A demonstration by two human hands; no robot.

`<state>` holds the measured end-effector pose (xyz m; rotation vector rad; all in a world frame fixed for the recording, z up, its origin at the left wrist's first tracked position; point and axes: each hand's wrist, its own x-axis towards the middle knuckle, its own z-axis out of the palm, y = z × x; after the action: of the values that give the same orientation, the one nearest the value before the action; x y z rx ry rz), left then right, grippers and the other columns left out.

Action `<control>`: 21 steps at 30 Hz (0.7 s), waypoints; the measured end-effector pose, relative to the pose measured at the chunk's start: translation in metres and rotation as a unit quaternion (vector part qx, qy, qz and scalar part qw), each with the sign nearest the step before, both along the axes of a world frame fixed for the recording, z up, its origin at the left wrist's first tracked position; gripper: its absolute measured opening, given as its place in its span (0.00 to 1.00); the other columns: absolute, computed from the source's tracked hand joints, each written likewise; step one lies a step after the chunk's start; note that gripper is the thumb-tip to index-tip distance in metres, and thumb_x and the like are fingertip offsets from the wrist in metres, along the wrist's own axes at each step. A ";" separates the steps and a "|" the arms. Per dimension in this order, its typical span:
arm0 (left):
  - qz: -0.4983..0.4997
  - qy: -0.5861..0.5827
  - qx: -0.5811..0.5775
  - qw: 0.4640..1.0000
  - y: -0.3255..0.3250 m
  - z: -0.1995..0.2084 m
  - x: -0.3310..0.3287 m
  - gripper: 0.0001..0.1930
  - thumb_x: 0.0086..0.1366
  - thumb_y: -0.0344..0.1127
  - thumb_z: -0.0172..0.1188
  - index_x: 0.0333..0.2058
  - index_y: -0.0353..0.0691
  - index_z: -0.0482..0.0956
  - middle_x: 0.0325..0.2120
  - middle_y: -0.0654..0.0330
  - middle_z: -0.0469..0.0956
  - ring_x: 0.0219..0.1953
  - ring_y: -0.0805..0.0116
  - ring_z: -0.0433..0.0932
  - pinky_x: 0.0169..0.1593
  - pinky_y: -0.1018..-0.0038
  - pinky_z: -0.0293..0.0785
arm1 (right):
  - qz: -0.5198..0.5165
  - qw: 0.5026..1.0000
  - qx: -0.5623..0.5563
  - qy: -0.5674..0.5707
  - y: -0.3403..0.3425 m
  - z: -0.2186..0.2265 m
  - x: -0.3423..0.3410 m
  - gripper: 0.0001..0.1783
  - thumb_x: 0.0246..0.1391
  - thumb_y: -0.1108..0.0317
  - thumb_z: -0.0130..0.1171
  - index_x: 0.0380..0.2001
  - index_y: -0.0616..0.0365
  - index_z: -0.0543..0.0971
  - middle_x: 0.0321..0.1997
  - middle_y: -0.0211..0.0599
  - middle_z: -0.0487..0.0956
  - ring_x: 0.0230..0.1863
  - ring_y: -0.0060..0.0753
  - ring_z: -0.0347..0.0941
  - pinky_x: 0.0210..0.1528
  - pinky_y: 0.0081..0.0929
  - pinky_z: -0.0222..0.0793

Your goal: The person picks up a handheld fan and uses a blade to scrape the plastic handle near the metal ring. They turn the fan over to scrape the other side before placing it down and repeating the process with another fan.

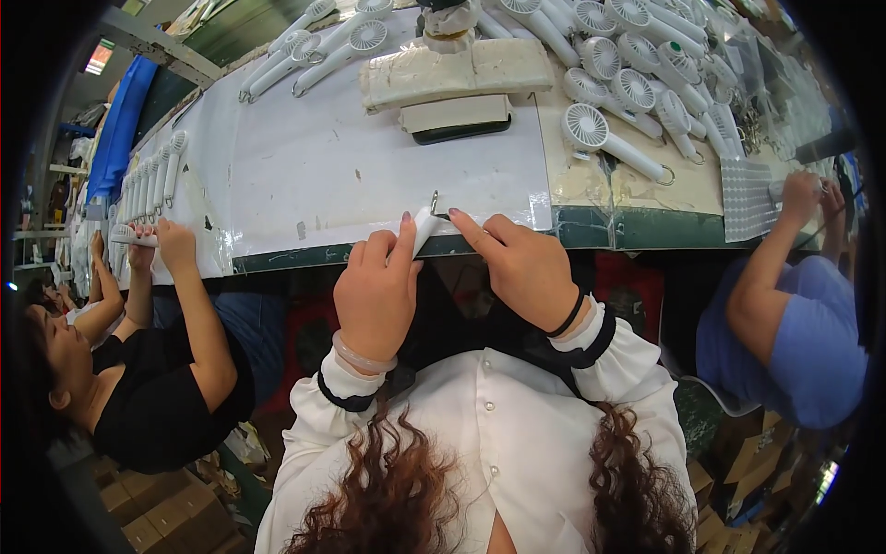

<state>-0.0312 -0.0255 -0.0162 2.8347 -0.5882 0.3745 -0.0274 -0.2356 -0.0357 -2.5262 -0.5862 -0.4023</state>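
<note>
At the table's front edge, my left hand is closed around a white handheld fan. Only its handle end shows; my fingers hide the rest. A small metal hook stands up from that end. From the right, my right hand comes in with its index finger stretched to the handle end and the other fingers curled. A small dark piece shows at that fingertip, too small to name. Under the handle lies a white sheet covering the tabletop.
Several white handheld fans are heaped at the back right; more lie at the back left. A padded stand is ahead of my hands. A person works on the left with a fan, another on the right beside a dotted sheet.
</note>
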 end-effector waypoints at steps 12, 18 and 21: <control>0.008 -0.008 0.003 1.000 -0.002 0.000 0.000 0.31 0.51 0.30 0.72 0.57 0.43 0.78 0.37 0.62 0.75 0.36 0.63 0.76 0.36 0.70 0.76 | -0.003 1.000 0.004 -0.028 0.006 0.000 -0.008 0.36 0.45 0.79 0.59 0.61 0.43 0.77 0.28 0.30 0.74 0.26 0.34 0.75 0.26 0.30 0.72; 0.008 -0.009 0.011 1.000 -0.002 0.001 -0.001 0.31 0.52 0.30 0.72 0.58 0.44 0.77 0.37 0.62 0.75 0.37 0.62 0.77 0.35 0.70 0.76 | -0.007 1.000 0.006 -0.028 0.001 -0.003 -0.006 0.36 0.46 0.78 0.59 0.61 0.43 0.77 0.29 0.29 0.74 0.26 0.34 0.75 0.25 0.29 0.72; 0.007 -0.005 0.009 1.000 -0.002 0.002 -0.001 0.31 0.53 0.30 0.72 0.58 0.44 0.77 0.38 0.62 0.75 0.37 0.62 0.77 0.35 0.70 0.76 | -0.008 0.999 0.009 -0.033 0.001 -0.005 -0.007 0.36 0.46 0.78 0.59 0.62 0.43 0.77 0.29 0.29 0.74 0.26 0.34 0.75 0.25 0.29 0.72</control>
<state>-0.0326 -0.0275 -0.0143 2.8569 -0.5759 0.3875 -0.0346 -0.2348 -0.0404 -2.5103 -0.5864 -0.4968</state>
